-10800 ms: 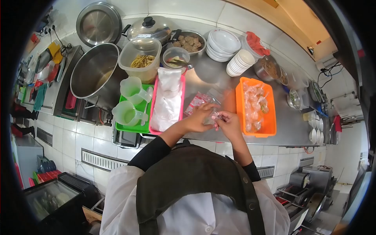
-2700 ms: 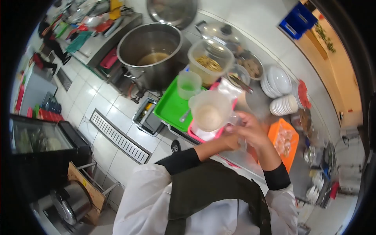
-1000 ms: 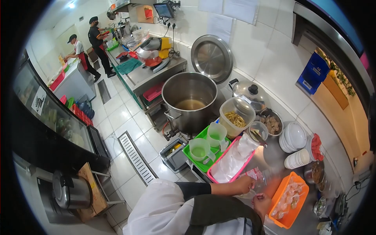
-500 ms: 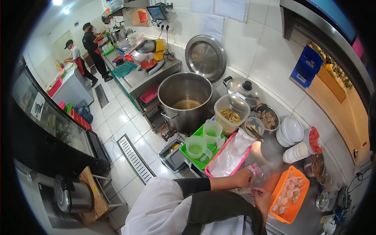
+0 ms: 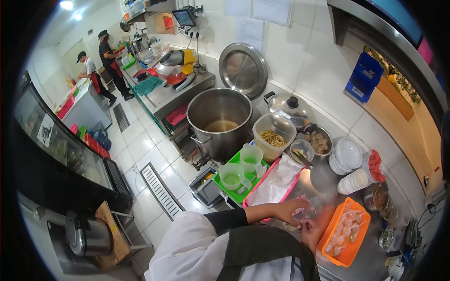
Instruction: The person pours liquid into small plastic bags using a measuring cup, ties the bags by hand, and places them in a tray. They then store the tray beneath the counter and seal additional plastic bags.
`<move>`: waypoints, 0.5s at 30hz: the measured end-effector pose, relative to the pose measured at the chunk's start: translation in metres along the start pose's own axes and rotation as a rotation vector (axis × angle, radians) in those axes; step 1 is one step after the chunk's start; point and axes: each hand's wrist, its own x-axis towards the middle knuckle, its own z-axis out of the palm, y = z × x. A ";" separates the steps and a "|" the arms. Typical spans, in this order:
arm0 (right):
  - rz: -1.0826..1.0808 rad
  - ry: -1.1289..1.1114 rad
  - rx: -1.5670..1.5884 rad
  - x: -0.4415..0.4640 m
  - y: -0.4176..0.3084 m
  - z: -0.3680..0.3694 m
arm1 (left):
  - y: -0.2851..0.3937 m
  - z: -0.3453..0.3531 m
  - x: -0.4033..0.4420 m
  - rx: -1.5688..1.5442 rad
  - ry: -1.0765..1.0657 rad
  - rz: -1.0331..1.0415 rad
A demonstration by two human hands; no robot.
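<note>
Close together over the steel counter, my left hand [image 5: 291, 210] and my right hand [image 5: 309, 232] pinch a small clear plastic bag [image 5: 291, 226] between them. Behind my left hand lies a red-printed clear packet [image 5: 307, 205]. To the left is a pink tray [image 5: 249, 202] of clear plastic bags [image 5: 276, 182]. An orange basket [image 5: 323, 243] to the right of my hands holds several tied clear bags [image 5: 348, 229]. Two clear measuring jugs stand in a green tray [image 5: 220, 181], the nearer one [image 5: 232, 176] holding pale liquid.
A large steel pot [image 5: 219, 117] stands beyond the trays. Behind them are a tub of yellow strips [image 5: 273, 136], a bowl of meat pieces [image 5: 318, 140], white bowls [image 5: 346, 154] and stacked cups [image 5: 351, 182]. Two people [image 5: 110, 58] work far left. A floor drain [image 5: 161, 189] lies left.
Since the earlier frames, the jug I held is back in the green tray. In the last second my left hand has shifted slightly around the bag; the view has moved a little.
</note>
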 end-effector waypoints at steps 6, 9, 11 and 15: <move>0.018 -0.027 0.013 0.001 -0.035 -0.005 | -0.042 0.046 0.000 0.107 -0.114 -0.021; -0.024 -0.004 0.040 0.004 -0.031 -0.016 | -0.094 0.054 0.012 0.176 -0.135 0.125; -0.085 0.032 0.037 0.007 -0.035 -0.019 | -0.075 0.042 0.009 0.368 -0.092 0.140; -0.077 0.073 0.013 0.015 -0.045 -0.029 | -0.092 0.035 0.018 0.344 0.109 0.373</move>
